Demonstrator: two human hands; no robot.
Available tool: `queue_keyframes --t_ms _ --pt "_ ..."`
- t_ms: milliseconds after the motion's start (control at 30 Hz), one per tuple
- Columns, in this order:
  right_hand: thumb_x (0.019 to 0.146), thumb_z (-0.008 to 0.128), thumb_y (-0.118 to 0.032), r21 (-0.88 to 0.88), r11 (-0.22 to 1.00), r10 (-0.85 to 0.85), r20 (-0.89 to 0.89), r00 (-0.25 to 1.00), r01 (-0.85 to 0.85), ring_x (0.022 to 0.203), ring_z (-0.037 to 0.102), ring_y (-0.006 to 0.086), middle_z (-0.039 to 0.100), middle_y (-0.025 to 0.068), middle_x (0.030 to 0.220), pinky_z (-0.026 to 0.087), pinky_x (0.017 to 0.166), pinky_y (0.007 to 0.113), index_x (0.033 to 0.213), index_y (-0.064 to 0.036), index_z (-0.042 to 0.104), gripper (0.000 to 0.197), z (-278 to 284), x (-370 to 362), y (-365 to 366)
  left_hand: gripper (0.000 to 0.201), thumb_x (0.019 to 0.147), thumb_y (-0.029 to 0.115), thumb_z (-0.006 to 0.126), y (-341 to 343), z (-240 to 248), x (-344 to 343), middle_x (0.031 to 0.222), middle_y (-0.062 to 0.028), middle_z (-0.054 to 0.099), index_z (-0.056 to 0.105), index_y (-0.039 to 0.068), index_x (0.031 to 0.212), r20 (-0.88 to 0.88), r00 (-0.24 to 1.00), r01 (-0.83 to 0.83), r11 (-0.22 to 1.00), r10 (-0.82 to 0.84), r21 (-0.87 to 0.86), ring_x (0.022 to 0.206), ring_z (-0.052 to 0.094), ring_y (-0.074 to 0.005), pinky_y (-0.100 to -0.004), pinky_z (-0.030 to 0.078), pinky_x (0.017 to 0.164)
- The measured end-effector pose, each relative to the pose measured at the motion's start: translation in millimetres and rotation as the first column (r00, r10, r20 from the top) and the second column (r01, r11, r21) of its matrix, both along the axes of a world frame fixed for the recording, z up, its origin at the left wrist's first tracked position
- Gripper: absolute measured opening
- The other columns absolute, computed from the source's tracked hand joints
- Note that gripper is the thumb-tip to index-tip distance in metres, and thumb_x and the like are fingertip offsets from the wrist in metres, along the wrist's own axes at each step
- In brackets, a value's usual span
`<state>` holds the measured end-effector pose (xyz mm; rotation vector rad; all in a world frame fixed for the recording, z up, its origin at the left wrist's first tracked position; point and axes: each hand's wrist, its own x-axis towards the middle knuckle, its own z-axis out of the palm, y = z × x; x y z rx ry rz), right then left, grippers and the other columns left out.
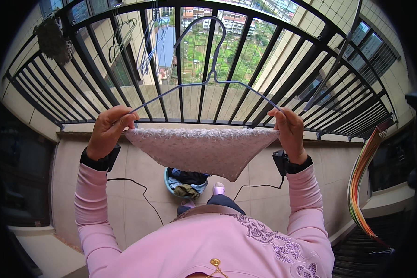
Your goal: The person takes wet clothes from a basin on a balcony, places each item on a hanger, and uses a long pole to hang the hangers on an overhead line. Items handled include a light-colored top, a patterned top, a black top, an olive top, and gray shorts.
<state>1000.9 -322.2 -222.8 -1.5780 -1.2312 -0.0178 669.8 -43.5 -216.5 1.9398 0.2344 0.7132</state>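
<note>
A pale pinkish towel (pixel 199 150) hangs stretched between my two hands, its upper edge fluffy and its lower edge drooping to a point. Above it stands a thin blue-grey wire hanger (pixel 183 85) with its hook upward. My left hand (pixel 110 127) pinches the hanger's left end together with a corner of the towel. At the opposite end, my right hand (pixel 289 129) has its fingers closed on the hanger and the other towel corner. The hanger's bottom bar is hidden, apparently behind or under the cloth.
A black balcony railing (pixel 238 60) curves across ahead. Several hangers (pixel 153 37) hang at its upper left, near a dark shaggy clump (pixel 54 39). A blue basin (pixel 168 183) of clothes sits by my feet. A pole (pixel 333 69) and striped hammock-like fabric (pixel 356 185) hang at right.
</note>
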Motion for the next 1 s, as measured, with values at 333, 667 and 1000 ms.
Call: queue_keyframes --t_ms 333,667,1000 --pt "0.094 0.046 -0.047 0.286 0.947 -0.076 -0.244 0.967 0.146 0.067 0.052 0.0067 0.056 -0.0007 0.073 0.043 0.065 0.021 0.109 -0.0011 0.061 0.05 11 160 -46 0.013 0.091 0.011 0.058 -27 28 151 0.075 0.0004 0.058 0.065 0.0 0.093 0.333 0.932 -0.197 0.969 0.139 0.149 0.059 0.042 -0.0051 -0.0197 0.034 0.053" --pt "0.081 0.071 -0.028 0.175 0.527 -0.842 -0.026 0.539 0.832 0.077 0.051 0.0153 0.056 0.0066 0.093 0.045 0.071 0.029 0.12 -0.0023 0.055 0.049 -48 495 -69 0.017 0.091 0.016 0.06 -80 70 326 0.066 0.0027 0.054 0.066 0.0 0.089 0.24 0.958 -0.184 0.979 0.159 0.084 0.057 0.043 -0.0045 -0.019 0.034 0.051" --pt "0.088 0.065 -0.02 0.383 0.772 -0.487 -0.156 0.859 0.508 0.057 0.044 0.0104 0.047 0.0005 0.064 0.037 0.052 0.027 0.091 -0.0032 0.057 0.019 -49 571 -38 0.015 0.091 0.015 0.059 -97 98 474 0.063 0.0053 0.05 0.067 0.002 0.089 0.3 0.933 -0.242 0.964 0.2 0.11 0.057 0.042 -0.0032 -0.0206 0.035 0.05"
